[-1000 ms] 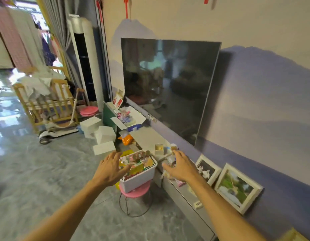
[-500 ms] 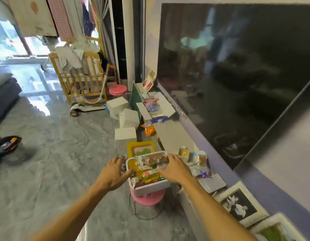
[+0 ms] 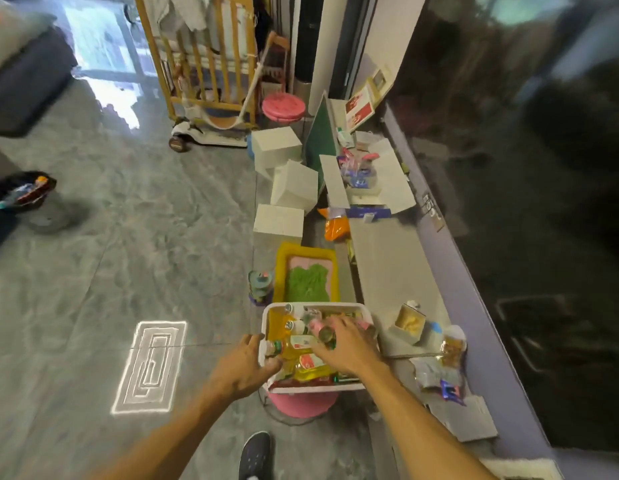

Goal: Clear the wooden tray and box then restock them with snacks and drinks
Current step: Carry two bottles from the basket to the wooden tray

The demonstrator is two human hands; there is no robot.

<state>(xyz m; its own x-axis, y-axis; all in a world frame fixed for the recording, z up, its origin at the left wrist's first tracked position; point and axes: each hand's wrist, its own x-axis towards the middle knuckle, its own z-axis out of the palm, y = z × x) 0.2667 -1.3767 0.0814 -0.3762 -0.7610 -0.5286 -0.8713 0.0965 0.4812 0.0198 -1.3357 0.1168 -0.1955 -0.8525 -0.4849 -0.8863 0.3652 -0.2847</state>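
A white bin [image 3: 266,318] full of drink bottles and snack packets stands on a pink stool [image 3: 301,405] beside the low TV console [image 3: 387,265]. My left hand [image 3: 244,367] grips the bin's left rim, thumb over the edge. My right hand [image 3: 346,348] lies inside the bin with fingers spread over the bottles, among them a pink-capped bottle [image 3: 316,325]. A yellow oil bottle [image 3: 294,344] lies between my hands. On the console to the right sit a small wooden box [image 3: 408,322], a jar [image 3: 453,344] and loose snack packets [image 3: 436,379].
A yellow tray with a green cloth [image 3: 306,273] lies on the floor behind the bin, with white cartons [image 3: 278,220] and an open white box [image 3: 367,181] further back. A wooden crib [image 3: 204,64] stands at the back. A large TV [image 3: 526,168] fills the right. My shoe [image 3: 254,455] is below.
I have stepped closer and my view has tilted down onto the bin. My left hand has closed on the rim and my right hand has moved from the bin's right side onto the bottles.
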